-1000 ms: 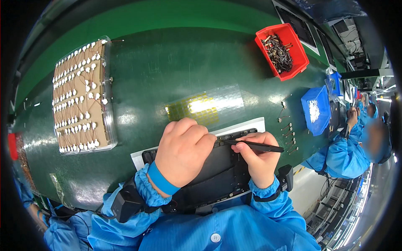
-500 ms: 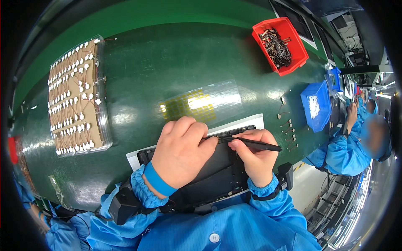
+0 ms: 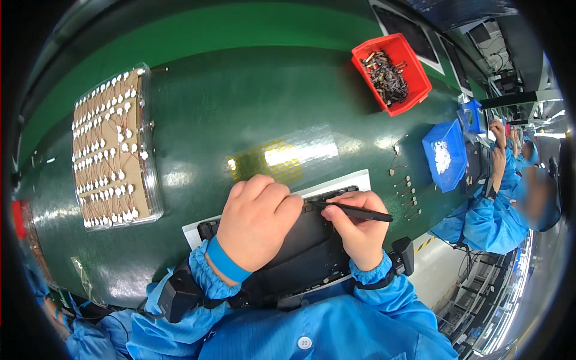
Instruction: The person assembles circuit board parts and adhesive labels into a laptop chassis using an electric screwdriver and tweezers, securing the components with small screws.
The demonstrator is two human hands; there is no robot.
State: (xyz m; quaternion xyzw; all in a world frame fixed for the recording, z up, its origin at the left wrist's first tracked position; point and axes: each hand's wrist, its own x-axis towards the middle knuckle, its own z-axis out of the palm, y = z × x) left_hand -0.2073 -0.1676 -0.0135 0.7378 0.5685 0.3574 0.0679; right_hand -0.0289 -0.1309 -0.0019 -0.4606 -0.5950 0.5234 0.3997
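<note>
A black rectangular housing (image 3: 306, 258) lies in front of the person's body, on a white sheet (image 3: 360, 180) whose corners show at its 10 and 1 o'clock. The right hand (image 3: 358, 231), on the housing's 1 o'clock side, pinches a slim black pen-like tool (image 3: 367, 213); the tool points toward 9 o'clock, its tip at the housing's far edge, near the left fingers. The left hand (image 3: 258, 228) rests over the housing's 11 o'clock part with fingers curled down; its fingertips are hidden, so I cannot tell whether they grasp anything.

Just beyond the hands, at 12 o'clock from the housing, lies a clear film (image 3: 321, 144) with a yellow grid on part of it. At 10 o'clock stands a clear-edged tray (image 3: 150, 180) with rows of white round parts on brown wires. A red bin (image 3: 414, 78) of small dark pieces is at 1 o'clock; at 2 o'clock are loose wired discs (image 3: 411, 192) and, farther out, a blue bin (image 3: 451, 180) holding white pieces.
</note>
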